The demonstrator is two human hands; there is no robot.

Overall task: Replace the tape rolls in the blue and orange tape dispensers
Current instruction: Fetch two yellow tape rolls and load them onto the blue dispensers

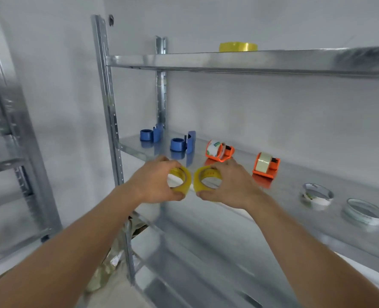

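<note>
A galvanised steel shelving unit stands against a plain pale wall, and its middle shelf (295, 181) serves as the work surface. At the front edge of this shelf, the left hand (155, 183) has its fingers clamped on a yellow tape roll (180, 180), and the right hand (226, 185) has its fingers clamped on a second yellow roll (205, 180), the two rolls nearly touching. Further back on the shelf, two blue dispensers (182, 143) stand empty toward its left end, beside the slotted rear upright (161, 85). Two orange dispensers (266, 165), each holding a roll, sit to their right. Two pale empty-looking rings (317, 195) lie toward the shelf's right end. Above the shelf, an upper shelf (228, 61) carries another yellow roll (238, 47). Left of the shelf stands a second metal rack (13, 130), blurred.
</note>
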